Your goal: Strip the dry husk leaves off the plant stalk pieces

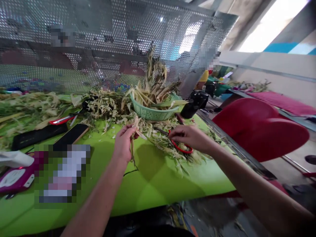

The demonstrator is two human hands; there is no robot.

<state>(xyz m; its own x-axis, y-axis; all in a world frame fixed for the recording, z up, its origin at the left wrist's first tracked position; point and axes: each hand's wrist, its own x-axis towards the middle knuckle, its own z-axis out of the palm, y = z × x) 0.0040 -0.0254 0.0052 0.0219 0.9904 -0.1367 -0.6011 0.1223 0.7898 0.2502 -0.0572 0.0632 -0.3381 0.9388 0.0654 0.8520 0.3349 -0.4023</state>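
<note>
My left hand (125,140) is closed around a pale strip of corn husk (136,122), which stands up between thumb and fingers. A thin stalk-like end (132,148) hangs below the palm. To the right, my right hand (184,135) has its fingers bent together at the red-handled scissors (181,148). The scissors' dark blades (161,131) point left over the husk scraps (176,159). Part of the handle is hidden behind the fingers. A green plastic basket (155,113) beyond my hands holds dried husks (158,85).
A perforated metal screen (98,39) borders the back of the green table (153,194). At left lie a red cutter (61,120), dark flat blocks (71,135) and a magenta device (18,179). A black object (194,103) stands beside the basket. Red chairs (261,128) are at right.
</note>
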